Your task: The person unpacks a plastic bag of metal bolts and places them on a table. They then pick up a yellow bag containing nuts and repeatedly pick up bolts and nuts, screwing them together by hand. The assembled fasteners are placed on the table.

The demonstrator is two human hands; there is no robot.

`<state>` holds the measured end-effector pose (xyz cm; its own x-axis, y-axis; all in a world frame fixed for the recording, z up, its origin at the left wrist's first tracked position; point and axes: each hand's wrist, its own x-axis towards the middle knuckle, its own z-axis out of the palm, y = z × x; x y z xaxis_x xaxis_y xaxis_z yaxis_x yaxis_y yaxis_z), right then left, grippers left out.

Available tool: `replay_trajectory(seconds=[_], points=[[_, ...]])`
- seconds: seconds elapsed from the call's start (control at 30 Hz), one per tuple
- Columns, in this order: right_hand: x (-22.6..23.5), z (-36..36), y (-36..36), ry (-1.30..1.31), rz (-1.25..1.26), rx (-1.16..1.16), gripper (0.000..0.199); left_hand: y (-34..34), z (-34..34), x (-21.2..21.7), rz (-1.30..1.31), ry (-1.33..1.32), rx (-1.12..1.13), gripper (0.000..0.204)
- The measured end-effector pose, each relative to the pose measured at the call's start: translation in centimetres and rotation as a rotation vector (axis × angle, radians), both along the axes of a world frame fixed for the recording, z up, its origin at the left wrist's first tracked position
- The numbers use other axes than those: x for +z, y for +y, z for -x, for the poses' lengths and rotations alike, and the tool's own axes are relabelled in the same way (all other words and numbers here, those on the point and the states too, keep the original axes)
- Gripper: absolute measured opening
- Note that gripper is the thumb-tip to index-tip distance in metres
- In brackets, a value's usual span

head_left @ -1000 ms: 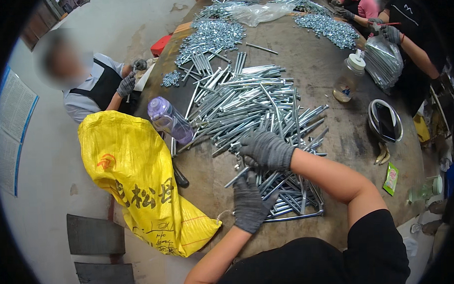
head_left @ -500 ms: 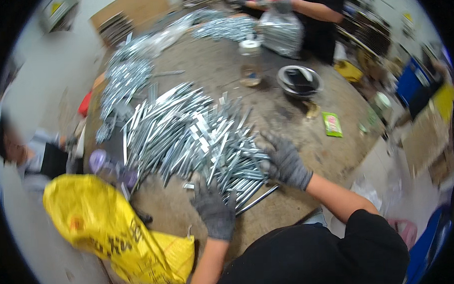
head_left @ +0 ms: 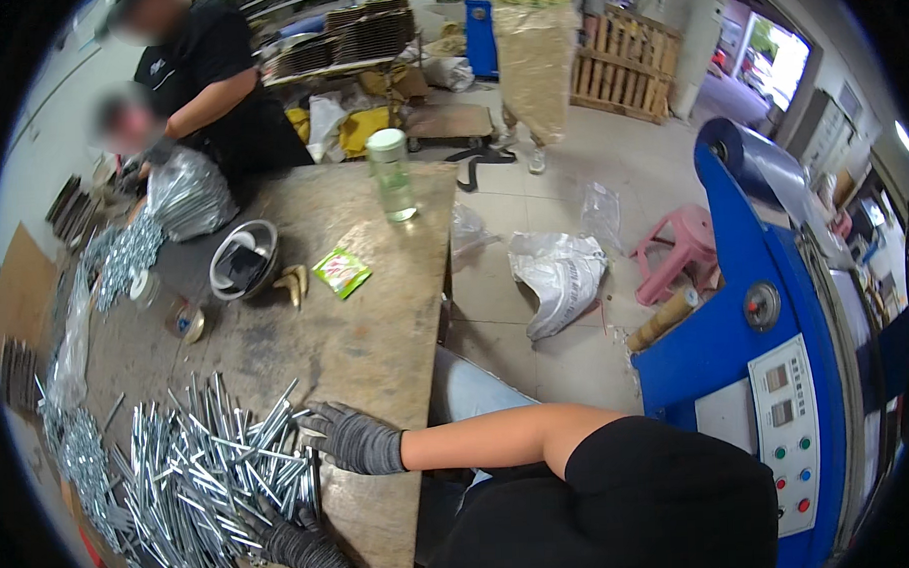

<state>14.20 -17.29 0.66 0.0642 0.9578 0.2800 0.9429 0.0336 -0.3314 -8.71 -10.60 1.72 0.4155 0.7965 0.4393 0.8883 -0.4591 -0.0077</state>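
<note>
A heap of long silver metal rods (head_left: 206, 473) lies on the worn tabletop (head_left: 362, 352), many pointing roughly the same way and others crossing on top. My right hand (head_left: 358, 440), in a grey knitted glove, rests at the heap's right edge with its fingers stretched toward the rod ends. At the near edge my left hand (head_left: 302, 552), gloved the same way, lies against the rods with thumb and fingers apart. Neither hand visibly grips a rod, though some fingertips blend into the heap.
Beyond the heap are a tipped-looking clear jar (head_left: 165, 302), a metal bowl (head_left: 217, 280), a green packet (head_left: 342, 273) and a green-lidded bottle (head_left: 393, 181). A co-worker handles a filled plastic bag (head_left: 189, 198). Rightward stand a pink stool (head_left: 678, 241) and a blue machine (head_left: 677, 346).
The view has swung right, so the heap sits lower left and the blue machine shows. Both hands stay by the rods; the yellow sack has left the view.
</note>
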Motion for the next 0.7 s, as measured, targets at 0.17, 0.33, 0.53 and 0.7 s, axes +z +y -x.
replay_trajectory(seconds=[0.17, 0.33, 0.53, 0.7], points=[[-4.4, -6.4, -9.3, 0.153, -0.273, -0.032, 0.041, -2.5, -0.7, 0.1, 0.024, 0.011, 0.074, 0.069], [-4.1, -11.6, -17.6, 1.193, -0.302, -0.196, 0.030, -6.3, -5.0, 1.8, -0.333, 0.049, -0.258, 0.060], [-8.1, -16.0, -19.4, 0.326, -0.383, -0.384, 0.043, -9.4, -10.0, -1.1, 0.224, -0.051, -0.343, 0.043], [-1.5, -9.3, -14.7, 0.358, -0.421, 0.050, 0.019, -9.2, -8.2, -0.6, 0.278, -0.163, -0.345, 0.045]])
